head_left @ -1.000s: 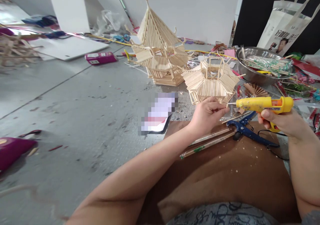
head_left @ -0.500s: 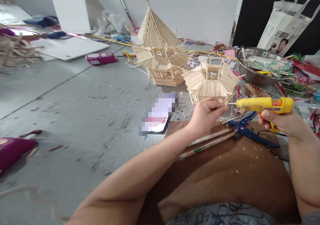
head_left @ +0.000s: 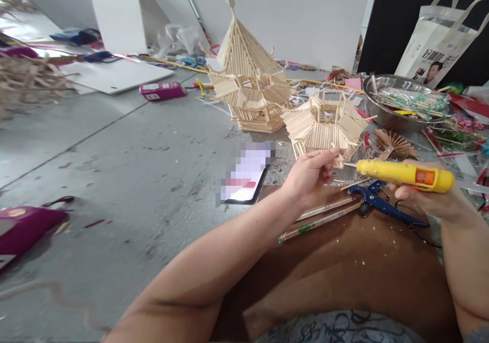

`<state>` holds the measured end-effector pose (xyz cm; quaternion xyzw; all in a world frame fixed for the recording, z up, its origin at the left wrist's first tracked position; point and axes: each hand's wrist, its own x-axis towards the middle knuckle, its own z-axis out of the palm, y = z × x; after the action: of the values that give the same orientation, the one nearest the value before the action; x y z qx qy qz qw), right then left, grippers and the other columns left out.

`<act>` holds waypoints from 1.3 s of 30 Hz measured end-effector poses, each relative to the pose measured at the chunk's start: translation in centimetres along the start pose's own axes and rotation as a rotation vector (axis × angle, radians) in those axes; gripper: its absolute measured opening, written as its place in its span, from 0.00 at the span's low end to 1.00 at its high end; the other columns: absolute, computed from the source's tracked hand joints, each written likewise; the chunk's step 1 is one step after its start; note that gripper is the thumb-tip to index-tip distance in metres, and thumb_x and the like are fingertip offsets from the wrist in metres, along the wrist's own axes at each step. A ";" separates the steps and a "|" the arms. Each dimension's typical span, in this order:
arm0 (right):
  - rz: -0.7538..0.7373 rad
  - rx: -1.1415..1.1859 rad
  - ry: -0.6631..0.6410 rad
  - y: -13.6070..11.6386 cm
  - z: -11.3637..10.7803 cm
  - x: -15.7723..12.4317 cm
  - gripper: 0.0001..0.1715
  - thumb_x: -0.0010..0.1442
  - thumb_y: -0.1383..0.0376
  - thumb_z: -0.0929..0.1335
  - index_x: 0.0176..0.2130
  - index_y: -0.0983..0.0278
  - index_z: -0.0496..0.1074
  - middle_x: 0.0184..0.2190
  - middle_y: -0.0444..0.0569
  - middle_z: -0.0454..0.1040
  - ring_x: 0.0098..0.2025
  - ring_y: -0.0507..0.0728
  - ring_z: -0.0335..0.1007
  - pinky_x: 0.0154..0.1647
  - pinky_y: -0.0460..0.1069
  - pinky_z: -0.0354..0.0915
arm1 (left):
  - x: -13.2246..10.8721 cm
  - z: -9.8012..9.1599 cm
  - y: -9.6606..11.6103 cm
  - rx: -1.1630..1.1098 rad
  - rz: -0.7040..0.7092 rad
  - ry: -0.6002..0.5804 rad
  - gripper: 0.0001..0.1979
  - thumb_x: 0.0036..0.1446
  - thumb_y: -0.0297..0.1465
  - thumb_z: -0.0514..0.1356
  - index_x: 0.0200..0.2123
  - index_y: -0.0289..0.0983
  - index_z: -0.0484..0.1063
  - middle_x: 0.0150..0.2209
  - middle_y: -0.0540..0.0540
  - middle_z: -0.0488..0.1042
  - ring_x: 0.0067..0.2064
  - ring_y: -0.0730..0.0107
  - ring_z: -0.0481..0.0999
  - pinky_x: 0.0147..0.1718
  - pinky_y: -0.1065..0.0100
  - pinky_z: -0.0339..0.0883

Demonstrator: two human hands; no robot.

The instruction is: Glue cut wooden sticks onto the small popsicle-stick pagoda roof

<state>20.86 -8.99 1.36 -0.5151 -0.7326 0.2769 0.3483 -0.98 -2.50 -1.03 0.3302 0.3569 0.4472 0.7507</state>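
My left hand (head_left: pixel 311 174) pinches a small wooden stick piece (head_left: pixel 337 161) in front of the low stick model (head_left: pixel 324 129). My right hand (head_left: pixel 424 195) is wrapped round a yellow glue gun (head_left: pixel 405 174), whose nozzle points left, close to my left fingertips. Behind them stands a taller stick pagoda (head_left: pixel 250 86) with a pointed roof. Blue cutters (head_left: pixel 376 200) and long sticks (head_left: pixel 324 223) lie on the brown board (head_left: pixel 328 272) below my hands.
A phone (head_left: pixel 248 175) lies left of my left hand. At the right, a metal bowl (head_left: pixel 401 124) holds wrapped sticks, near a folded paper fan (head_left: pixel 393 144) and a white bag (head_left: pixel 428 48). Purple packages (head_left: pixel 162 91) lie on the floor at the left.
My left fingers have shifted slightly left and turned. The glue gun has tilted, its nozzle now lower and a little left. The view has shifted slightly.
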 end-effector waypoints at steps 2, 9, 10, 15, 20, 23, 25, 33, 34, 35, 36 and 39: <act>-0.058 -0.071 -0.024 -0.2 0.0 0.0 0.14 0.50 0.56 0.70 0.27 0.63 0.68 0.23 0.43 0.68 0.25 0.50 0.62 0.25 0.46 0.58 | 0.0 0.1 0.0 -0.016 -0.010 0.007 0.07 0.44 0.32 0.65 0.21 0.34 0.72 0.17 0.55 0.55 0.19 0.83 0.54 0.17 0.75 0.47; -0.187 -0.205 0.022 -1.1 0.3 0.1 0.11 0.51 0.59 0.71 0.30 0.61 0.67 0.21 0.39 0.66 0.21 0.47 0.57 0.23 0.45 0.54 | 0.0 0.1 0.0 -0.026 -0.023 0.008 0.08 0.44 0.31 0.64 0.19 0.34 0.71 0.17 0.56 0.55 0.19 0.83 0.54 0.17 0.75 0.46; -0.184 -0.216 0.024 -1.1 0.3 0.1 0.11 0.51 0.58 0.70 0.30 0.61 0.66 0.21 0.39 0.66 0.20 0.47 0.57 0.23 0.46 0.54 | 0.0 0.1 0.0 -0.024 -0.025 0.009 0.08 0.45 0.31 0.64 0.20 0.34 0.71 0.17 0.56 0.55 0.19 0.83 0.54 0.17 0.75 0.46; -0.104 -0.227 0.009 -1.2 0.3 0.2 0.14 0.50 0.52 0.69 0.28 0.59 0.66 0.21 0.42 0.66 0.22 0.51 0.61 0.23 0.48 0.55 | 0.0 0.0 0.0 -0.018 -0.016 0.008 0.07 0.45 0.31 0.64 0.21 0.34 0.72 0.17 0.56 0.55 0.19 0.83 0.55 0.17 0.75 0.47; -0.092 -0.226 0.008 -1.5 0.3 0.3 0.15 0.49 0.50 0.70 0.28 0.58 0.67 0.22 0.44 0.69 0.23 0.52 0.63 0.23 0.49 0.56 | -0.1 0.3 0.0 -0.041 -0.036 0.029 0.05 0.45 0.30 0.64 0.21 0.34 0.73 0.16 0.56 0.55 0.18 0.83 0.55 0.17 0.75 0.47; -0.099 -0.240 0.007 -1.5 0.3 0.3 0.16 0.49 0.50 0.69 0.28 0.58 0.67 0.23 0.44 0.69 0.23 0.52 0.64 0.23 0.49 0.56 | -0.1 0.3 0.1 -0.029 -0.031 0.025 0.06 0.45 0.31 0.64 0.22 0.34 0.73 0.16 0.56 0.55 0.19 0.83 0.54 0.17 0.75 0.46; -0.107 -0.254 0.004 -1.4 0.3 0.2 0.16 0.49 0.50 0.69 0.29 0.58 0.67 0.23 0.43 0.69 0.23 0.52 0.64 0.23 0.48 0.56 | -0.1 0.3 0.0 -0.022 -0.025 0.024 0.06 0.45 0.31 0.63 0.21 0.34 0.73 0.16 0.56 0.54 0.19 0.83 0.54 0.17 0.75 0.46; -0.120 -0.234 0.018 -1.5 0.3 0.3 0.15 0.49 0.52 0.70 0.28 0.59 0.67 0.21 0.41 0.67 0.21 0.50 0.62 0.23 0.47 0.54 | 0.0 0.1 -0.1 0.004 -0.014 0.010 0.06 0.45 0.32 0.63 0.23 0.35 0.73 0.17 0.56 0.54 0.19 0.83 0.54 0.18 0.74 0.46; -0.121 -0.230 0.016 -1.5 0.3 0.3 0.14 0.49 0.52 0.70 0.28 0.59 0.67 0.21 0.41 0.68 0.21 0.50 0.62 0.23 0.47 0.54 | 0.0 0.1 -0.1 0.010 -0.013 0.012 0.06 0.45 0.32 0.63 0.23 0.35 0.73 0.17 0.56 0.54 0.19 0.82 0.54 0.18 0.74 0.46; -0.120 -0.229 0.012 -1.5 0.3 0.3 0.14 0.49 0.52 0.70 0.28 0.58 0.67 0.21 0.41 0.68 0.21 0.50 0.62 0.23 0.48 0.54 | 0.0 0.2 -0.1 0.014 -0.013 0.016 0.06 0.45 0.32 0.63 0.22 0.35 0.73 0.17 0.56 0.54 0.19 0.82 0.54 0.18 0.74 0.46; -0.119 -0.229 0.006 -1.5 0.3 0.3 0.14 0.49 0.52 0.70 0.28 0.58 0.67 0.21 0.41 0.68 0.21 0.50 0.62 0.23 0.48 0.54 | 0.0 0.2 -0.1 0.012 -0.014 0.019 0.06 0.44 0.32 0.64 0.22 0.35 0.73 0.17 0.56 0.54 0.19 0.82 0.54 0.18 0.74 0.46; -0.108 -0.231 -0.011 -1.4 0.3 0.2 0.14 0.50 0.52 0.70 0.29 0.58 0.68 0.22 0.42 0.68 0.21 0.51 0.61 0.23 0.48 0.54 | 0.0 0.1 -0.1 -0.004 -0.023 0.020 0.06 0.43 0.32 0.64 0.22 0.35 0.73 0.16 0.56 0.55 0.19 0.82 0.54 0.18 0.74 0.46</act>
<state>19.78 -9.24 2.33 -0.5101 -0.7882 0.1743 0.2971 -0.79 -2.53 -1.08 0.3202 0.3674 0.4425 0.7528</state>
